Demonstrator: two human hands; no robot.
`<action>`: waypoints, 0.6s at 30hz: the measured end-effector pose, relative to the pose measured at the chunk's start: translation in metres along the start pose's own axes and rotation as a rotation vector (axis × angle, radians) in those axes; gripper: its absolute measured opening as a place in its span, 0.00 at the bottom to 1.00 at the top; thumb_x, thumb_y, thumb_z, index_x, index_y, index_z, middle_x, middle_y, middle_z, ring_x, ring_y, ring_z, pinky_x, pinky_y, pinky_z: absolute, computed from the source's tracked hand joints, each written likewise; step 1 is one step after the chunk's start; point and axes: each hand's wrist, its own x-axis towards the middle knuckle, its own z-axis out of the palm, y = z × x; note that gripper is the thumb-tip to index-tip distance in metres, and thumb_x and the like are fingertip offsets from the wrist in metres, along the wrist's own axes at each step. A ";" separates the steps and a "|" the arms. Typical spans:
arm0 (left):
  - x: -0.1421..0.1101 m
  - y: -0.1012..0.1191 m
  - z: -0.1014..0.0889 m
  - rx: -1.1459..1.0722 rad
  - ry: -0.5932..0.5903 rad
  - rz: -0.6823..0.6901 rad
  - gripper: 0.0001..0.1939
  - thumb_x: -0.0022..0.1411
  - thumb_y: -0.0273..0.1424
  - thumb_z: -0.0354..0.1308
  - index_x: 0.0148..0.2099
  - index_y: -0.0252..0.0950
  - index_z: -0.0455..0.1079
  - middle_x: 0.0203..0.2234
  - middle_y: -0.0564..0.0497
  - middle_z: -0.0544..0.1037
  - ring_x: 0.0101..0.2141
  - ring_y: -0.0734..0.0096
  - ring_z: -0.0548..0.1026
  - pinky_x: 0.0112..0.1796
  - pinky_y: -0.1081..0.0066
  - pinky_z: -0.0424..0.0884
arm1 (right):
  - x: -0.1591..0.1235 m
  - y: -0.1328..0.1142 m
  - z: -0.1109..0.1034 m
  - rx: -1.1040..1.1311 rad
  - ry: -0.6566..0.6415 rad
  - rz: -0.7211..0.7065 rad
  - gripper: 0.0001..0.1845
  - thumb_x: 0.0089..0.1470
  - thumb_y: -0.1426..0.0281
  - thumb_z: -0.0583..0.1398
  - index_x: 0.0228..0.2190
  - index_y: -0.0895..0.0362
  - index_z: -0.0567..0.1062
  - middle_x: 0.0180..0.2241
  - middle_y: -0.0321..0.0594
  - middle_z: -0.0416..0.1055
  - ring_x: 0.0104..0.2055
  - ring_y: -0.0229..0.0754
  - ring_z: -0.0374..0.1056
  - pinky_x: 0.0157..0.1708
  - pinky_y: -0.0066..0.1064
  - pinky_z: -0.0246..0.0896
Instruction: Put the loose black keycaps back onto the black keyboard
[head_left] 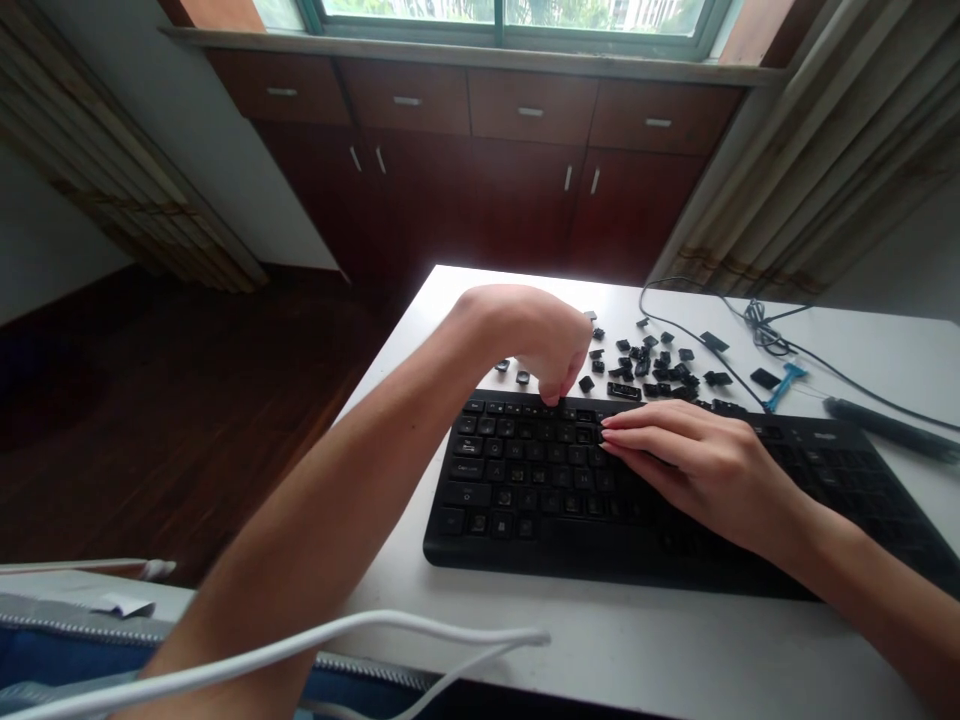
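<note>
A black keyboard [592, 530] lies on the white table, and several of its key spots show bare sockets without caps. My left hand [540, 335] reaches over its back edge with the wrist bent; the fingers are curled and pressed together, tips down at the top key row. Whatever they hold, if anything, is hidden. My right hand [697, 450] rests across the middle of the keyboard, fingers stretched out side by side, tips touching the keys just right of my left fingertips. Loose black keycaps [641, 360] are scattered behind the keyboard.
Right of the keycaps lie a blue tool [784, 385], a black cable [765, 330] and a dark rod-shaped object [892, 425]. A white cord [352, 625] crosses the foreground. Beyond the white table [409, 350] stands a reddish-brown cabinet [517, 190].
</note>
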 end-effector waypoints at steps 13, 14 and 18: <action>0.000 0.003 -0.001 0.007 0.002 -0.019 0.14 0.49 0.35 0.67 0.41 0.42 0.82 0.29 0.50 0.81 0.32 0.61 0.75 0.36 0.67 0.68 | 0.051 0.004 -0.001 -0.029 0.070 0.291 0.17 0.69 0.64 0.47 0.36 0.57 0.73 0.35 0.43 0.70 0.36 0.43 0.66 0.37 0.35 0.61; -0.001 0.002 -0.001 0.013 -0.001 -0.026 0.14 0.50 0.35 0.67 0.41 0.41 0.82 0.28 0.50 0.80 0.32 0.61 0.75 0.36 0.68 0.68 | 0.059 0.006 0.004 -0.101 0.092 0.259 0.19 0.69 0.63 0.46 0.33 0.57 0.71 0.33 0.44 0.69 0.35 0.44 0.63 0.38 0.37 0.59; -0.014 -0.012 -0.003 0.064 0.147 -0.130 0.10 0.51 0.31 0.64 0.38 0.38 0.82 0.22 0.49 0.77 0.31 0.63 0.74 0.37 0.66 0.66 | 0.079 0.013 0.026 -0.317 -0.008 0.172 0.18 0.69 0.64 0.43 0.38 0.58 0.69 0.37 0.47 0.67 0.38 0.47 0.59 0.40 0.40 0.54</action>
